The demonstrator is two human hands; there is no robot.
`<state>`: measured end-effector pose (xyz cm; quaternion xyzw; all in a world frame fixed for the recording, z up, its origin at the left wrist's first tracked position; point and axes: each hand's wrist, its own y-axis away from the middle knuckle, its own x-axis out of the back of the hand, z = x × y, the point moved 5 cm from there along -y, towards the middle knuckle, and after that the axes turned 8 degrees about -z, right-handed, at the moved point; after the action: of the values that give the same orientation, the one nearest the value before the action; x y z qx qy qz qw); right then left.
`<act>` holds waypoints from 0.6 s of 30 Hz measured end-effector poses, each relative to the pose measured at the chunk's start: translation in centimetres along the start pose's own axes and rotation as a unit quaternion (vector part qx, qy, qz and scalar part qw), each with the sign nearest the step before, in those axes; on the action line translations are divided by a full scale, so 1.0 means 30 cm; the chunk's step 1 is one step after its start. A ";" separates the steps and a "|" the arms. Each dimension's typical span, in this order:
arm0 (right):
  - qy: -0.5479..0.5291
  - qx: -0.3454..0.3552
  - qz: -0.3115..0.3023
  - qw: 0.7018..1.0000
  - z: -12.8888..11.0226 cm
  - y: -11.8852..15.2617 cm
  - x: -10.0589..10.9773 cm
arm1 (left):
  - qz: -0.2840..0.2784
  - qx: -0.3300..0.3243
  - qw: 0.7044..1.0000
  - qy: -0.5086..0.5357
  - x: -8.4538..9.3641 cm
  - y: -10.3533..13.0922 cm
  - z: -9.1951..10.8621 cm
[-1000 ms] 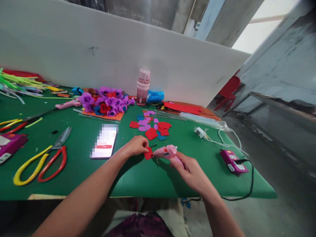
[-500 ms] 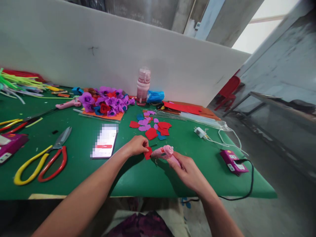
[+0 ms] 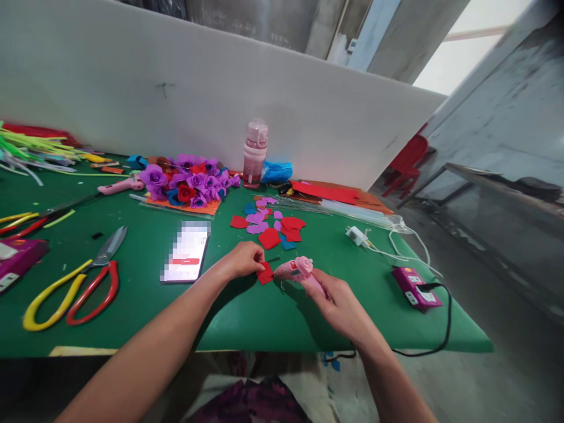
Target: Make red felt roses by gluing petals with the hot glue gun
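Single head cam, worn by the person, looking fwd & down from above the near edge of the green worktable (image 3: 247,329). Purple-patterned clothing (image 3: 251,402) shows at btm, v. close to lens. L hand (image 3: 244,259) & R hand (image 3: 337,302) sit approx. mid-frame, at mid range. Wide view: reaches the white partition (image 3: 211,88) behind the table, plus red chair (image 3: 405,161) farther off, R side. Partition's top edge slopes down to R.
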<state>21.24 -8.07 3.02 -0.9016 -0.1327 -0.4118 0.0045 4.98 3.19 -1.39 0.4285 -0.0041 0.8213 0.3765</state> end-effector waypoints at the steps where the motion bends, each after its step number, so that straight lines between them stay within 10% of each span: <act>1: -0.001 -0.001 0.001 1.000 0.002 0.001 0.001 | 0.000 0.000 1.000 -0.001 0.000 0.000 -0.001; 18: 0.016 -0.004 0.002 1.000 -0.025 0.006 -0.019 | 0.004 -0.009 1.000 0.001 0.001 0.001 0.001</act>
<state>20.35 -8.45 3.11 -0.8951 -0.1292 -0.4267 0.0041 4.96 3.18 -1.34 0.4239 -0.0131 0.8235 0.3769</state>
